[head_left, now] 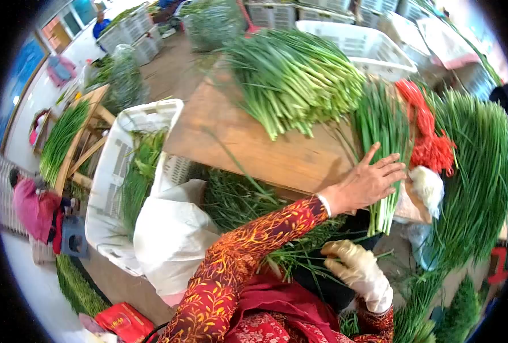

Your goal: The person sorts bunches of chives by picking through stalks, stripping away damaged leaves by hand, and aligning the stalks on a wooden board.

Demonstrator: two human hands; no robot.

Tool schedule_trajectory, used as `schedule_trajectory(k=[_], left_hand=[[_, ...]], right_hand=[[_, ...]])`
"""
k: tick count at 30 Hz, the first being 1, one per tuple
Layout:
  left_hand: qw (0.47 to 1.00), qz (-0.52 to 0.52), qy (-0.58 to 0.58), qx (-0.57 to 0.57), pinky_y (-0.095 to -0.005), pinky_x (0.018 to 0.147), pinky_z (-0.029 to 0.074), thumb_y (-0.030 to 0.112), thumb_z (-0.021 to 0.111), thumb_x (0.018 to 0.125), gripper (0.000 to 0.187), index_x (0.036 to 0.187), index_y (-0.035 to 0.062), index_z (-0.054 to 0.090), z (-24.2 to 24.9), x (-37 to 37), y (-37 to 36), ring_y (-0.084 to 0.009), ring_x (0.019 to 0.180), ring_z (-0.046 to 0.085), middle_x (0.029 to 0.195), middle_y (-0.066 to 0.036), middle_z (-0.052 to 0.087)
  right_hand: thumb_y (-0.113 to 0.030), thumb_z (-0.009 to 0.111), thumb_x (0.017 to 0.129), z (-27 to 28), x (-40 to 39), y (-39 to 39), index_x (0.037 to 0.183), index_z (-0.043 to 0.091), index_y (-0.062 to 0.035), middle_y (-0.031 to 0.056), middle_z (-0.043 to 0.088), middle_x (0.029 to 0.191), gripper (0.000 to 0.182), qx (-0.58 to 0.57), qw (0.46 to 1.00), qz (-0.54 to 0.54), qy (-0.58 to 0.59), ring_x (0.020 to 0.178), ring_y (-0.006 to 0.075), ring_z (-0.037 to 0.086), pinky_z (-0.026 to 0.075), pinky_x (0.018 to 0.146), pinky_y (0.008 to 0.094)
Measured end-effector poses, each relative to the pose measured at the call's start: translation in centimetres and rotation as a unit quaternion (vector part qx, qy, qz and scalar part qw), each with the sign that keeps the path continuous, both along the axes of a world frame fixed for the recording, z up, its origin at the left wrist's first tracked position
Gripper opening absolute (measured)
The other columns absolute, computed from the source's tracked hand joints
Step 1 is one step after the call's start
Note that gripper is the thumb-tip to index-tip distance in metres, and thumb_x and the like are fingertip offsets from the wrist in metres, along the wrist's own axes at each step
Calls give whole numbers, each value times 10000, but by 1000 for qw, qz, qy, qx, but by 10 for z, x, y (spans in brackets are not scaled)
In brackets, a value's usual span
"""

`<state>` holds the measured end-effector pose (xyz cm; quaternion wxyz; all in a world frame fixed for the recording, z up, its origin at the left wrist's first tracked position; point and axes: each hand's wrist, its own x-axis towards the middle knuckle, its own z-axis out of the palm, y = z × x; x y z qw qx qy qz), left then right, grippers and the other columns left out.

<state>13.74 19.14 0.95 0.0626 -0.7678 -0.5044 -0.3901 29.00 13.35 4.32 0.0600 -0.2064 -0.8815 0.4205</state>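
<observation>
My bare left hand (363, 182) lies with spread fingers on a small bunch of garlic chives (384, 117) at the right end of the wooden table (254, 150). The pale stems of that bunch jut over the table's near edge. My right hand (358, 273), in a cream glove, is near my lap with its fingers curled around a few loose chive blades (299, 255); part of the grip is hidden. A large pile of garlic chives (299, 80) sits at the table's far side. Red ties (428, 131) hang beside the small bunch.
A white plastic crate (106, 197) with greens stands left of the table, a white sack (171, 228) against it. Tall chives (471, 171) are stacked at the right. Another white crate (356, 46) is behind the table. A person in pink (34, 208) is at far left.
</observation>
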Motion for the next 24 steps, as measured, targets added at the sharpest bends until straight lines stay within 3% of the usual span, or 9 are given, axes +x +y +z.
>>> schedule_trajectory(k=[3, 5, 7, 9, 17, 19, 20, 21, 24], left_hand=[[989, 47, -130, -45, -410, 1008, 276, 212, 481, 854, 288, 1116, 95, 499, 1, -48, -49, -235, 1173, 402, 1173, -76, 496], [963, 108, -216, -119, -357, 958, 342, 178, 471, 856, 264, 1094, 68, 504, -5, -84, -86, -257, 1112, 459, 1125, -106, 521], [945, 176, -242, -134, -335, 890, 398, 170, 473, 860, 251, 1073, 40, 502, -8, -117, -119, -236, 1036, 511, 1092, -115, 541], [917, 194, -312, -156, -295, 837, 423, 168, 478, 869, 251, 1075, 25, 497, -12, -145, -139, -179, 976, 536, 1056, -94, 558], [854, 136, -471, -173, -254, 795, 423, 169, 484, 882, 304, 1147, 22, 460, -23, -185, -148, -130, 924, 531, 1070, -51, 541], [847, 114, -492, -166, -255, 791, 425, 172, 479, 885, 310, 1154, 20, 453, -25, -186, -145, -128, 923, 530, 1074, -53, 539], [820, 88, -537, -178, -256, 797, 428, 186, 469, 892, 323, 1165, 15, 446, -25, -185, -144, -131, 938, 530, 1089, -64, 536], [791, 62, -579, -190, -257, 802, 430, 200, 459, 899, 336, 1175, 10, 439, -23, -184, -144, -133, 953, 531, 1104, -75, 533], [684, 1, -704, -191, -269, 817, 438, 223, 438, 911, 358, 1197, 7, 424, -25, -180, -144, -143, 974, 534, 1127, -83, 532]], right_hand=[[-139, 585, 809, 11, -34, 0, 902, 604, -55, 69, 600, 757, 126, -183, 976, -72, 90, 664, 155, 587, 463, 624, 261], [-164, 574, 818, 13, -68, 3, 907, 596, -53, 67, 592, 744, 144, -160, 978, -84, 107, 641, 141, 577, 458, 605, 253], [-125, 537, 835, 20, -112, 8, 922, 593, -51, 51, 616, 788, 127, -84, 985, -111, 100, 653, 132, 571, 448, 608, 235], [-184, 553, 829, 5, -157, 20, 923, 577, -50, 105, 624, 807, 165, 164, 970, -93, 151, 656, 217, 597, 463, 596, 317], [-328, 574, 790, -15, -236, 55, 861, 573, -61, 145, 609, 767, 277, 350, 918, -116, -144, 689, 329, 581, 447, 632, 398], [-330, 542, 810, -5, -235, 53, 835, 577, -59, 161, 602, 743, 275, 306, 931, -140, -140, 690, 350, 575, 441, 615, 425], [-302, 524, 840, 3, -229, 48, 803, 589, -34, 117, 623, 711, 278, 297, 935, -146, -131, 697, 234, 606, 458, 634, 326], [-302, 524, 840, 5, -222, 45, 803, 589, -34, 117, 623, 711, 278, 298, 934, -145, -135, 697, 234, 606, 458, 634, 326], [-256, 528, 861, 3, -201, 34, 910, 591, -27, 10, 576, 678, 243, -178, 978, -97, 49, 623, 86, 501, 412, 594, 229]])
